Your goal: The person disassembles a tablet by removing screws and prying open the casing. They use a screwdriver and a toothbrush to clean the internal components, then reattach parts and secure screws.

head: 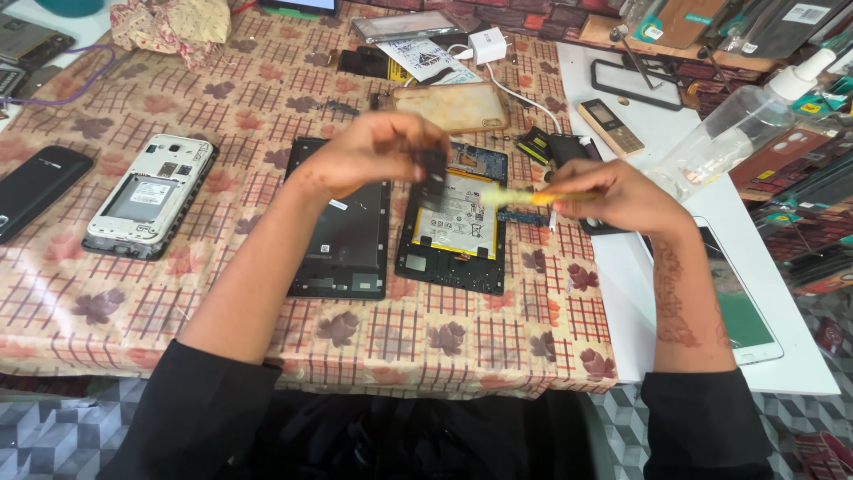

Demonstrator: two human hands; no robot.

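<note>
Seen from the head camera, the opened tablet (453, 222), its back removed and a pale battery exposed, serves as the landmark on the patterned tablecloth (107, 311). Just above its upper edge the left hand (369, 156) is held with fingers curled and pinched on a small dark part (433, 169); the part is blurred, and what kind it is cannot be told. To the tablet's right the right hand (617, 196) is closed round a thin yellow tool (524, 196), whose tip reaches over the battery's upper right corner; the tool is smeared by motion, so it is perhaps a brush or a pry stick. Touching the tablet's left side lies a black back panel (342, 240), partly covered by the left forearm. Well to the left of that lies a white phone (153, 196) with its back off, and further left a black phone (35, 187), cut off by the frame edge. Above the tablet lies a beige case (451, 107), with a white charger (487, 44) beyond it. Right of the tablet, a clear spray bottle (737, 133) lies on a white board (622, 293), and a white device (746, 311) is half hidden under the right wrist.
</note>
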